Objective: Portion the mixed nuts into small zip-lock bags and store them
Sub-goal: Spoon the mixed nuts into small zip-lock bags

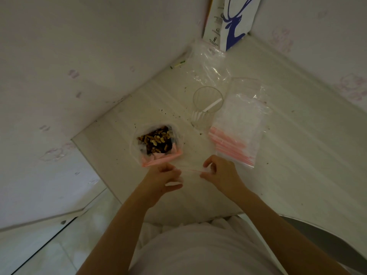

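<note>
At lower centre, left hand (165, 175) and right hand (220, 171) pinched the small bag (191, 170), seal horizontal. Nuts (156, 140) lay just above-left.

Top edge is cutting off deer-print box (234, 22), print too small to read. Nearest zip-lock bag (190, 170) is showing too faint to outline.

White carton with blue deer print (234, 20) upright in table (297, 155) corner; green-tipped stick (178, 64) beside wall.

A home corner; pale floral-patterned wallpaper (282, 39) flanks the white tabletop (288, 155); glossy floor tiles (65, 249) lie below it.
</note>
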